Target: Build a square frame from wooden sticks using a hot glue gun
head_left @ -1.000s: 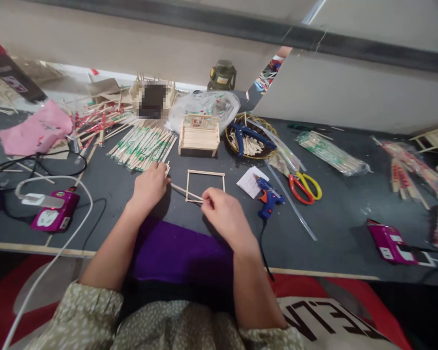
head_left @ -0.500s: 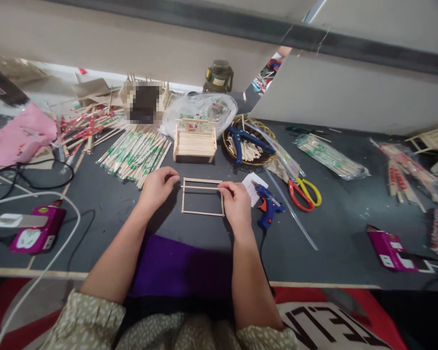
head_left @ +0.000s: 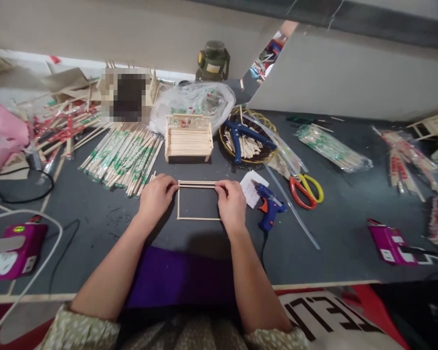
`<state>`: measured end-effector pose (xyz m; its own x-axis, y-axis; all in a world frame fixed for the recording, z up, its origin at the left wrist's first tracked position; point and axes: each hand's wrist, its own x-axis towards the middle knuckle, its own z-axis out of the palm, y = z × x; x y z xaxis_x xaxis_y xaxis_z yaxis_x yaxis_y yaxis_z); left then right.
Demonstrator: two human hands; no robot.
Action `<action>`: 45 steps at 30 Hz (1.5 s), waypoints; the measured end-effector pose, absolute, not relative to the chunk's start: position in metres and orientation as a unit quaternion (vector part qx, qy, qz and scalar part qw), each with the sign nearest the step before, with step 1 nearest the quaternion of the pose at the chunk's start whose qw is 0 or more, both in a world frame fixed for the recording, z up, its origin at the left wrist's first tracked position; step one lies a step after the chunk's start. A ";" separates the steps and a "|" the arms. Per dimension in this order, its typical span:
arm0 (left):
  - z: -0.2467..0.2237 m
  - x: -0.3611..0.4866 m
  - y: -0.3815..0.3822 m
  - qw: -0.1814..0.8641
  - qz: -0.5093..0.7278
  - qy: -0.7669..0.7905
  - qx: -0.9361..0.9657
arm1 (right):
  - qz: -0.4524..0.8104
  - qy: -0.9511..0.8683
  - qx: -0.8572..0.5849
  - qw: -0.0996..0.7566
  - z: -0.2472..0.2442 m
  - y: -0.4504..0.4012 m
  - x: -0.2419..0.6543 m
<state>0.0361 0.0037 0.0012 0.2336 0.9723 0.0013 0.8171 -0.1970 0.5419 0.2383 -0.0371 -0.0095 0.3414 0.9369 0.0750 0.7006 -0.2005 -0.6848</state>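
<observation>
A rectangular frame of thin wooden sticks (head_left: 199,219) lies flat on the dark table. Across it, just below its far side, runs a loose-looking wooden stick (head_left: 197,186). My left hand (head_left: 158,194) pinches the stick's left end at the frame's far left corner. At the other end, my right hand (head_left: 231,200) pinches it between thumb and finger, hiding most of the frame's right side. Behind the frame stands a small bench made of sticks (head_left: 189,141). To the right, a blue glue gun (head_left: 270,206) rests partly on a white paper (head_left: 250,188).
Wrapped chopsticks (head_left: 122,158) are spread at left, near a plastic bag (head_left: 193,99). A basket (head_left: 224,146) holds blue cutters (head_left: 237,141) and wood pieces. Scissors (head_left: 302,194) lie right. Purple power boxes (head_left: 22,248) and cables flank the work area.
My left hand has come in to the frame and taken hold of the stick's left end. The stick now sits closer to the far side. The view has shifted slightly.
</observation>
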 end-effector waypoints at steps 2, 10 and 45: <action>0.001 0.036 0.004 0.213 0.170 0.596 0.755 | 0.175 -0.534 -0.760 0.326 -0.010 -0.039 0.238; 0.004 0.040 0.002 0.192 0.156 0.602 0.759 | 0.195 -0.526 -0.788 0.252 -0.010 -0.045 0.243; 0.000 0.038 0.007 0.208 0.173 0.598 0.754 | 0.204 -0.539 -0.784 0.230 -0.005 -0.041 0.240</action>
